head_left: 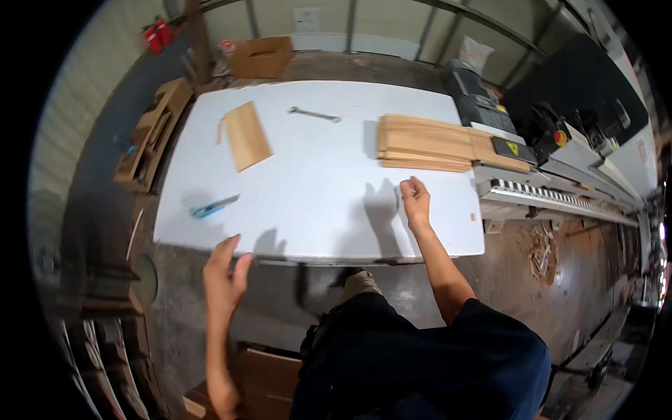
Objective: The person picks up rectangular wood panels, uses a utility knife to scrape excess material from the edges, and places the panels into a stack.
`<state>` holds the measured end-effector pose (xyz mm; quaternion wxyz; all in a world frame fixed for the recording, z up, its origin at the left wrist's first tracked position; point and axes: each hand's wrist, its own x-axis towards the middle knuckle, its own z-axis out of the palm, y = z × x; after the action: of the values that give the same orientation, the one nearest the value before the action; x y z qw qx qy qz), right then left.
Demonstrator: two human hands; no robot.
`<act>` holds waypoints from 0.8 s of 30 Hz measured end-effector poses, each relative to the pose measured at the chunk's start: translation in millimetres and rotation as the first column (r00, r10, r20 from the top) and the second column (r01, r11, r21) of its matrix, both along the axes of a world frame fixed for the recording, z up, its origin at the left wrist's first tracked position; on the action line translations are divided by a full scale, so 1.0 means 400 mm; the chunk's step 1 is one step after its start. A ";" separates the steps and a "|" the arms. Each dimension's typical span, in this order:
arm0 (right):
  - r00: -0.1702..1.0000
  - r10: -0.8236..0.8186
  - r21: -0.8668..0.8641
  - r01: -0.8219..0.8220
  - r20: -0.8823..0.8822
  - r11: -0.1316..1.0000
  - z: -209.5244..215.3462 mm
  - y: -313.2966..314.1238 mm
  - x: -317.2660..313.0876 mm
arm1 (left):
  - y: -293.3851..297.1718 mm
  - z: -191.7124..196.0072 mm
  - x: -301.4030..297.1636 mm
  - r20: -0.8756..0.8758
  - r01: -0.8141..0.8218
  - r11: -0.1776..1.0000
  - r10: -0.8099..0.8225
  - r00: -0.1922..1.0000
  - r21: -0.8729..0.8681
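My left hand (225,274) is just off the near left edge of the white table (308,182), thumb and fingers apart, holding nothing. Beyond it on the table lies a blue utility knife (214,206). Over the right part of the tabletop is my right hand (416,201), its fingers curled in; whether anything small is inside them is hidden. A stack of wooden boards (425,142) sits just beyond that hand, not touched by it. Farther left a single wooden board (248,136) lies flat with a thin wood strip (219,131) beside it. A wrench (315,115) rests near the far edge.
A machine with a toothed rail (560,196) adjoins the table's right side. Wood scraps (541,255) litter the floor below it. A cardboard box (262,57) stands behind the table, a wooden rack (154,133) to its left. Red fire extinguishers (158,35) are at far left.
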<state>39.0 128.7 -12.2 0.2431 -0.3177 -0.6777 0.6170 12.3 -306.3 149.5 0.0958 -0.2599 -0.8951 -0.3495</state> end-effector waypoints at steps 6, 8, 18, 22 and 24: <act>0.860 -0.502 -0.105 0.492 -0.094 0.864 -0.024 0.408 -0.006 | 0.530 -0.201 -0.288 0.649 0.011 0.954 -0.212 0.731 0.298; 0.860 -0.508 -0.089 0.504 -0.037 0.859 -0.034 0.487 -0.012 | 0.679 -0.257 -0.384 0.696 -0.001 0.954 -0.218 0.684 0.300; 0.963 -0.258 -0.159 0.268 0.082 0.950 0.000 0.561 -0.037 | 1.065 -0.308 -0.521 0.906 -0.094 0.951 -0.247 0.345 0.295; 0.978 -0.206 -0.258 0.206 0.028 0.944 0.018 0.499 0.003 | 1.047 -0.296 -0.518 0.924 -0.091 0.963 -0.213 0.318 0.254; 0.983 -0.182 -0.293 0.169 -0.017 0.941 0.035 0.447 0.040 | 1.012 -0.281 -0.501 0.923 -0.074 0.955 -0.256 0.288 0.288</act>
<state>55.0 307.6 1.8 0.2628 -0.3954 -0.5432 0.6925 -188.1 98.7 37.1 -0.4400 -0.0361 -0.7007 -0.5605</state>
